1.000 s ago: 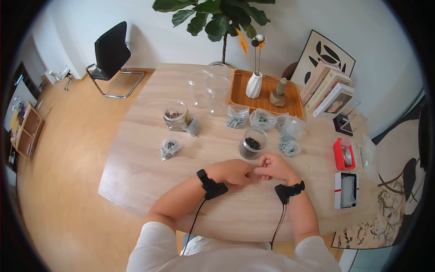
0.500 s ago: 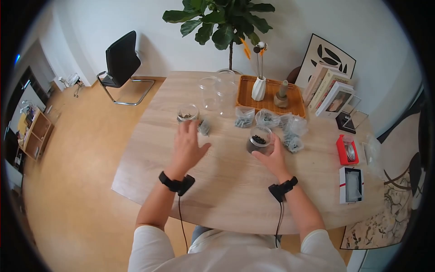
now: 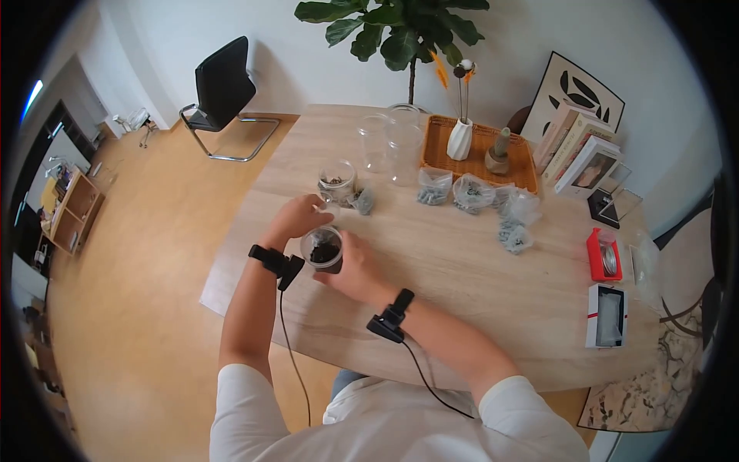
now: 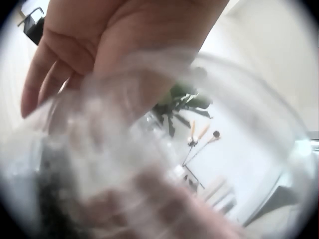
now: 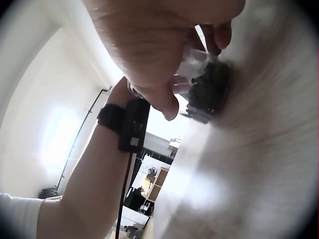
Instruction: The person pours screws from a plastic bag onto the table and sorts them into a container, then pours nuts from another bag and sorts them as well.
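On the left part of the table my right hand point(image 3: 358, 269) grips a clear plastic jar point(image 3: 323, 264) of small black screw-like pieces, fingers and thumb round its side. In the right wrist view these dark pieces point(image 5: 212, 87) show through the jar wall beside the thumb. My left hand point(image 3: 300, 219) is bent just behind the jar's rim, its fingertips beside a piece of clear plastic point(image 3: 330, 208); whether they pinch it I cannot tell. The left wrist view shows the left hand point(image 4: 119, 45) through a blurred clear rim, fingers pointing down.
Beyond the hands stand an open jar of small metal parts point(image 3: 337, 189) and a small bag point(image 3: 362, 202). Several empty clear jars point(image 3: 403, 154) stand farther back. Filled bags point(image 3: 472, 192) lie before a wicker tray point(image 3: 443, 173). A red box point(image 3: 605, 254) and a white box point(image 3: 607, 316) sit right.
Both hands were together near the front, then spread apart to the jars. The right hand has taken the jar of black pieces leftward. The left hand has drawn back slightly toward it.
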Available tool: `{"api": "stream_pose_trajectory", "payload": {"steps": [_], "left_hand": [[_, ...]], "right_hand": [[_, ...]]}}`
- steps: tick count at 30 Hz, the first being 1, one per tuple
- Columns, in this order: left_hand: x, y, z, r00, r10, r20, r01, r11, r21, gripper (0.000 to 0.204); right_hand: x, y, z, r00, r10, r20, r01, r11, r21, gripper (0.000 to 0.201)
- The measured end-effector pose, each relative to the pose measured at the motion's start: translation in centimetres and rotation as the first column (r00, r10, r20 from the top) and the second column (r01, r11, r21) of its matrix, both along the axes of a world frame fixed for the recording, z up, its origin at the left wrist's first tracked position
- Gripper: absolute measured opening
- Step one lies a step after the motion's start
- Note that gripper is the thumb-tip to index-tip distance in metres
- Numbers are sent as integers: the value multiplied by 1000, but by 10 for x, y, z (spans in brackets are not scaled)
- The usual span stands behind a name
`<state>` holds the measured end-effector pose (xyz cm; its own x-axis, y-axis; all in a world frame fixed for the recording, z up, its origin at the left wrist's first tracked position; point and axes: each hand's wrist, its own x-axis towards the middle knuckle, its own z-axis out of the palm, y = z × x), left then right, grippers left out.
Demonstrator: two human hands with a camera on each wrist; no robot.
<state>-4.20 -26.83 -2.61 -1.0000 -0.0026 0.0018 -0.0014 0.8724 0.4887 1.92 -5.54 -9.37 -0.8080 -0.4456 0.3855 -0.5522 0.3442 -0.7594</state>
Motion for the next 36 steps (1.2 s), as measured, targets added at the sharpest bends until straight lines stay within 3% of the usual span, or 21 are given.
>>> {"api": "stream_pose_trajectory", "payload": {"steps": [2, 3, 4, 6, 9, 13, 15, 19, 28, 29, 30, 31, 32, 33, 35, 36], "left_hand": [[2, -14, 11, 982, 86, 169, -100, 992, 72, 54], [5, -20, 21, 944, 50, 327, -97, 987, 129, 58], [7, -26, 20, 943, 54, 328, -101, 987, 128, 58], [15, -31, 18, 894, -27, 448, -173, 901, 399, 65], [30, -23, 29, 902, -23, 431, -175, 893, 415, 69], [39, -13, 36, 896, -45, 441, -168, 887, 431, 73], [38, -11, 34, 897, -40, 439, -79, 965, 250, 77], [32, -9, 33, 909, -30, 417, -69, 973, 219, 80], [21, -19, 22, 905, -64, 420, -64, 957, 283, 73], [19, -22, 21, 910, -65, 410, -53, 961, 271, 74], [21, -18, 26, 929, -20, 371, -41, 987, 155, 75], [23, -14, 29, 966, 4, 258, 21, 995, -93, 69], [26, -9, 32, 991, -1, 133, 47, 940, -339, 64], [31, 5, 41, 990, -20, 137, 65, 940, -333, 64], [45, 37, 61, 961, -178, -212, 131, 967, -220, 47], [50, 59, 74, 960, -184, -210, 138, 967, -215, 47]], "right_hand": [[-3, -10, 2, 999, 32, 14, -32, 999, 15, 101], [-3, -12, 5, 998, 54, 26, -54, 998, 37, 102], [-2, -13, 6, 998, 57, 27, -58, 998, 36, 102], [0, -15, 6, 999, 42, 34, -42, 999, 0, 100], [2, -16, 5, 999, 1, -44, -2, 1000, -31, 101], [2, -18, 2, 1000, -6, 12, 5, 1000, 6, 104], [-4, -23, -5, 999, 42, -21, -43, 998, -37, 108], [-14, -26, -7, 998, 42, -47, -45, 998, -53, 109], [-27, -29, -24, 994, 66, -86, -78, 986, -144, 113], [-29, -34, -33, 993, 53, -104, -67, 990, -128, 111], [-30, -35, -38, 991, 48, -122, -62, 992, -113, 109], [-29, -32, -36, 992, 22, -122, -35, 994, -106, 109], [-26, -28, -28, 998, 46, -46, -51, 992, -115, 106], [-25, -23, -28, 997, 74, 30, -70, 989, -129, 103], [-26, -10, -34, 993, 105, 54, -96, 983, -154, 97], [-27, -6, -37, 985, 155, 73, -139, 973, -185, 92]]}}
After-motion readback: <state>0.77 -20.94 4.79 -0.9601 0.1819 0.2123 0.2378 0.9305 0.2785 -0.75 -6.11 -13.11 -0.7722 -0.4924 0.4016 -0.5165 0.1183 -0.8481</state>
